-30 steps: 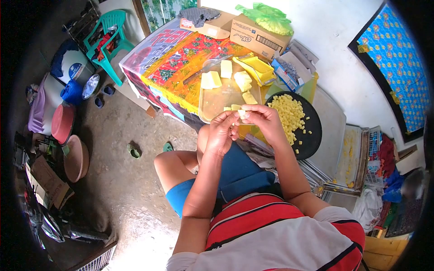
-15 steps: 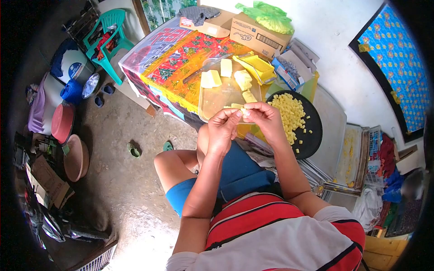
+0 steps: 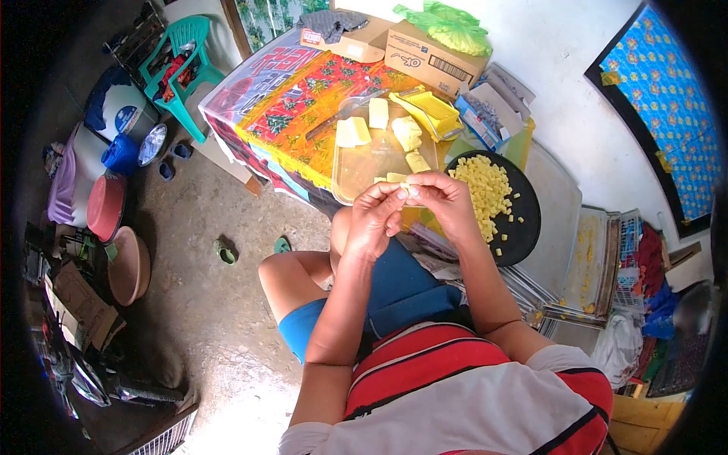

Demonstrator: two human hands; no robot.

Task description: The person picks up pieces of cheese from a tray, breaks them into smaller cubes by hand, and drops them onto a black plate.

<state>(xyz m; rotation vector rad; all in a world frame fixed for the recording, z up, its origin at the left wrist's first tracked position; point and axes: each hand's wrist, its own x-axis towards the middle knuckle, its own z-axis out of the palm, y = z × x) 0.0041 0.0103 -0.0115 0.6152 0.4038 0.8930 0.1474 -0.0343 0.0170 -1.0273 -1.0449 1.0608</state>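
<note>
My left hand (image 3: 373, 221) and my right hand (image 3: 446, 205) meet over the near edge of a clear plastic board (image 3: 355, 168). Between their pinched thumbs and fingertips is a small yellow dough-like piece (image 3: 407, 190), mostly covered by the fingers. Just behind it, another yellow strip (image 3: 396, 177) lies on the board. Farther back sit larger yellow blocks, among them a left block (image 3: 353, 133), an upright-looking block (image 3: 379, 114) and a lumpy one (image 3: 407, 133). Beside my right hand, a round black pan (image 3: 525, 236) carries a heap of small yellow cubes (image 3: 482, 184).
A ridged yellow plastic tray (image 3: 429, 112) and a cardboard box (image 3: 432, 59) stand behind the board on the patterned tablecloth (image 3: 292, 114). Stacked metal trays (image 3: 580, 262) are at the right. A green chair (image 3: 182, 64) and basins (image 3: 127, 265) are on the left.
My fingers have shifted slightly around the small yellow piece, and the left hand's lower fingers sit a little differently. The blocks, board and pan look unchanged.
</note>
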